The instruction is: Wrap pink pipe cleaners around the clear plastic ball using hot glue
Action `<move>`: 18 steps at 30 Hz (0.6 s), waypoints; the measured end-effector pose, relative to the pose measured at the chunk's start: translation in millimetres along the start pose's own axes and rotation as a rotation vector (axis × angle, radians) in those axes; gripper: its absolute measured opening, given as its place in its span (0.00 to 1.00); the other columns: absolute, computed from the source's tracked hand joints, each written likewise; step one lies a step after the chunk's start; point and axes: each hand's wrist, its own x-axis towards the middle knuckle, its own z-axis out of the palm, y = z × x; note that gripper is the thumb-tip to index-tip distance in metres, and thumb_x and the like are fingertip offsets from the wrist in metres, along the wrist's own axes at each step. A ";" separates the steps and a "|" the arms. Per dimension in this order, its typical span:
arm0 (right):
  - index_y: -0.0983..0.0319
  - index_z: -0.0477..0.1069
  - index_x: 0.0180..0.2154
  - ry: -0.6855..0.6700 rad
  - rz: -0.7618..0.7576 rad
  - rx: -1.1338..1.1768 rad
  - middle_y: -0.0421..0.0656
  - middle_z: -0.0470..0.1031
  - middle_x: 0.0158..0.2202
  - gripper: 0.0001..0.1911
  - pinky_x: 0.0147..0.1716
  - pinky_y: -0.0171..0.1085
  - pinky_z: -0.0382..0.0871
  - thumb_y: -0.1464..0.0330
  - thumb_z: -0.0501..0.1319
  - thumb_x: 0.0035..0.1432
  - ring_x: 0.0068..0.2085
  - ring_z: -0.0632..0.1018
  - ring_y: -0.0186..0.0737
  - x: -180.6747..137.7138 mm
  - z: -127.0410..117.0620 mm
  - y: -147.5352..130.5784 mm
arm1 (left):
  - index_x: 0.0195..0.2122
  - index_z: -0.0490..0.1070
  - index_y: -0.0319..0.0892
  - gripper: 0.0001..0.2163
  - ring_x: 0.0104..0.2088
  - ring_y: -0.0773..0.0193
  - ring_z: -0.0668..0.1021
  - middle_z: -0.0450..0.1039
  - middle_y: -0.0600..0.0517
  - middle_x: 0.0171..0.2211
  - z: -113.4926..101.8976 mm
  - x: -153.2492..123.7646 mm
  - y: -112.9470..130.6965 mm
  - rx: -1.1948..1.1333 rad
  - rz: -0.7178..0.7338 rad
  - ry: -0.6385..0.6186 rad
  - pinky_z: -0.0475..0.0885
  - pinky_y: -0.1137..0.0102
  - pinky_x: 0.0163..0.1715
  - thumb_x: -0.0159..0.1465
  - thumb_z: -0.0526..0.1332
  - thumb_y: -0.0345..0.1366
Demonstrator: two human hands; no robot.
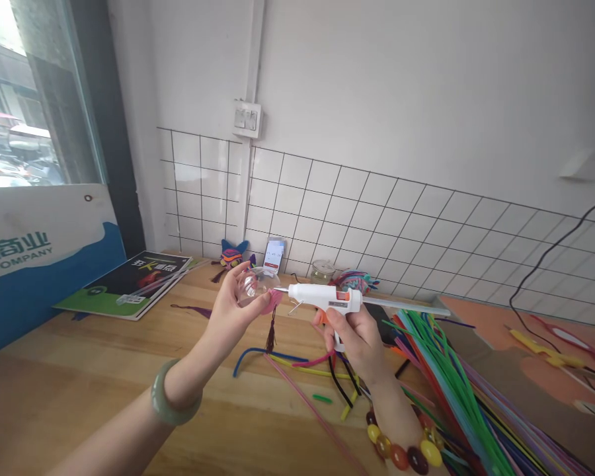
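Observation:
My left hand (235,304) is wrapped round a clear plastic ball (258,283), with a pink piece (272,303) by the thumb. A dark tassel (271,336) hangs below the ball. In my right hand (357,337) is a white hot glue gun (322,295), its handle gripped and its orange trigger under the fingers. The metal nozzle points left and meets the ball's side near the pink piece; whether it touches cannot be made out. A long glue stick (406,305) sticks out from the gun's back.
Bundles of coloured pipe cleaners (441,357) lie at the right, with loose ones (272,352) below my hands. Behind stand a phone (274,254), a glass jar (322,270) and striped crafts (233,254). Yellow scissors (545,350) lie far right, a magazine (129,284) left.

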 end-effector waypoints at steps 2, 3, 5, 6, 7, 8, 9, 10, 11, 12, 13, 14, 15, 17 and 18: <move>0.61 0.66 0.40 -0.006 -0.007 -0.024 0.40 0.76 0.33 0.14 0.23 0.34 0.64 0.56 0.57 0.67 0.20 0.70 0.29 -1.1 0.5 -2.0 | 0.57 0.60 0.39 0.37 0.55 0.48 0.72 0.70 0.39 0.53 -0.1 -0.1 -0.5 0.002 0.002 -0.002 0.66 0.52 0.57 0.48 0.72 0.43; 0.61 0.66 0.39 -0.007 -0.009 -0.031 0.39 0.75 0.32 0.14 0.24 0.34 0.64 0.56 0.57 0.68 0.20 0.70 0.29 -1.8 0.7 -3.0 | 0.58 0.60 0.40 0.37 0.56 0.47 0.72 0.70 0.38 0.53 -0.2 -0.2 -0.8 0.004 0.002 -0.005 0.65 0.51 0.58 0.48 0.72 0.43; 0.61 0.66 0.38 -0.009 -0.012 -0.044 0.38 0.74 0.30 0.14 0.26 0.35 0.65 0.56 0.56 0.68 0.20 0.69 0.30 -2.9 1.0 -4.4 | 0.58 0.60 0.39 0.38 0.56 0.47 0.72 0.69 0.38 0.54 -0.6 -0.2 -1.1 0.006 -0.001 -0.006 0.65 0.51 0.58 0.48 0.72 0.43; 0.61 0.66 0.38 -0.010 -0.013 -0.051 0.37 0.73 0.28 0.14 0.26 0.36 0.65 0.56 0.56 0.68 0.20 0.68 0.30 -3.2 1.1 -4.7 | 0.58 0.59 0.39 0.38 0.56 0.47 0.72 0.69 0.37 0.54 -0.7 -0.1 -1.1 0.008 -0.003 -0.006 0.66 0.52 0.57 0.48 0.72 0.44; 0.61 0.66 0.38 -0.013 -0.014 -0.056 0.37 0.72 0.26 0.14 0.27 0.36 0.65 0.56 0.56 0.68 0.21 0.68 0.31 -3.3 1.1 -4.8 | 0.58 0.60 0.38 0.38 0.56 0.47 0.72 0.69 0.37 0.54 -0.8 -0.1 -1.1 0.009 -0.005 -0.005 0.66 0.52 0.57 0.48 0.72 0.44; 0.61 0.67 0.38 -0.017 -0.015 -0.059 0.37 0.72 0.26 0.15 0.27 0.36 0.65 0.56 0.56 0.68 0.21 0.68 0.31 -3.2 1.0 -4.8 | 0.58 0.60 0.38 0.38 0.56 0.47 0.72 0.69 0.37 0.53 -0.9 0.0 -1.0 0.011 -0.008 -0.004 0.67 0.52 0.57 0.48 0.72 0.44; 0.61 0.67 0.38 -0.020 -0.017 -0.060 0.37 0.72 0.27 0.15 0.26 0.36 0.65 0.56 0.55 0.68 0.20 0.68 0.31 -3.0 1.0 -4.8 | 0.58 0.60 0.38 0.38 0.55 0.47 0.73 0.70 0.37 0.53 -0.9 0.0 -0.9 0.011 -0.011 -0.004 0.67 0.52 0.56 0.48 0.72 0.44; 0.61 0.67 0.38 -0.019 -0.020 -0.060 0.38 0.73 0.28 0.15 0.26 0.35 0.65 0.56 0.55 0.68 0.20 0.68 0.30 -2.6 1.0 -4.8 | 0.58 0.60 0.38 0.38 0.55 0.47 0.73 0.70 0.38 0.53 -0.8 0.1 -0.8 0.010 -0.013 -0.005 0.67 0.53 0.56 0.49 0.72 0.44; 0.61 0.67 0.38 -0.015 -0.024 -0.061 0.39 0.74 0.30 0.15 0.25 0.35 0.64 0.56 0.55 0.68 0.20 0.68 0.30 -2.2 1.0 -5.0 | 0.58 0.61 0.38 0.38 0.55 0.48 0.73 0.70 0.38 0.53 -0.7 0.2 -0.7 0.010 -0.016 -0.007 0.67 0.53 0.56 0.48 0.73 0.44; 0.61 0.67 0.37 -0.011 -0.029 -0.065 0.39 0.74 0.30 0.15 0.24 0.35 0.64 0.56 0.56 0.68 0.20 0.68 0.29 -1.8 1.1 -5.3 | 0.58 0.61 0.39 0.37 0.55 0.48 0.73 0.71 0.38 0.53 -0.7 0.3 -0.8 0.010 -0.017 -0.007 0.67 0.53 0.56 0.48 0.73 0.44; 0.61 0.67 0.36 -0.013 -0.032 -0.075 0.38 0.73 0.28 0.16 0.23 0.35 0.64 0.55 0.55 0.68 0.19 0.68 0.30 -1.5 1.2 -5.7 | 0.58 0.62 0.39 0.37 0.55 0.48 0.73 0.71 0.38 0.53 -0.6 0.3 -0.9 0.009 -0.019 -0.007 0.67 0.53 0.56 0.48 0.73 0.44; 0.61 0.67 0.35 -0.015 -0.034 -0.089 0.37 0.72 0.25 0.16 0.23 0.34 0.63 0.55 0.55 0.68 0.19 0.68 0.30 -1.2 1.4 -6.1 | 0.57 0.62 0.39 0.37 0.55 0.48 0.73 0.71 0.38 0.53 -0.6 0.4 -1.0 0.008 -0.020 -0.005 0.67 0.53 0.56 0.48 0.73 0.44; 0.61 0.68 0.34 -0.017 -0.034 -0.102 0.36 0.70 0.22 0.17 0.23 0.34 0.63 0.55 0.55 0.68 0.19 0.68 0.31 -1.1 1.6 -6.5 | 0.57 0.62 0.39 0.38 0.55 0.48 0.73 0.71 0.38 0.53 -0.6 0.5 -1.2 0.007 -0.021 -0.002 0.67 0.54 0.56 0.48 0.73 0.44; 0.61 0.68 0.32 -0.017 -0.032 -0.116 0.35 0.68 0.19 0.17 0.23 0.34 0.63 0.55 0.55 0.68 0.19 0.68 0.32 -1.2 1.9 -7.0 | 0.58 0.61 0.38 0.38 0.55 0.48 0.73 0.70 0.38 0.53 -0.7 0.7 -1.5 0.006 -0.022 0.000 0.66 0.53 0.57 0.48 0.73 0.44; 0.61 0.68 0.32 -0.010 -0.031 -0.116 0.36 0.68 0.19 0.18 0.23 0.34 0.63 0.55 0.55 0.68 0.19 0.68 0.32 -1.3 2.0 -7.1 | 0.58 0.61 0.38 0.38 0.55 0.48 0.73 0.70 0.38 0.53 -0.7 0.7 -1.7 0.006 -0.022 -0.001 0.66 0.53 0.57 0.48 0.73 0.44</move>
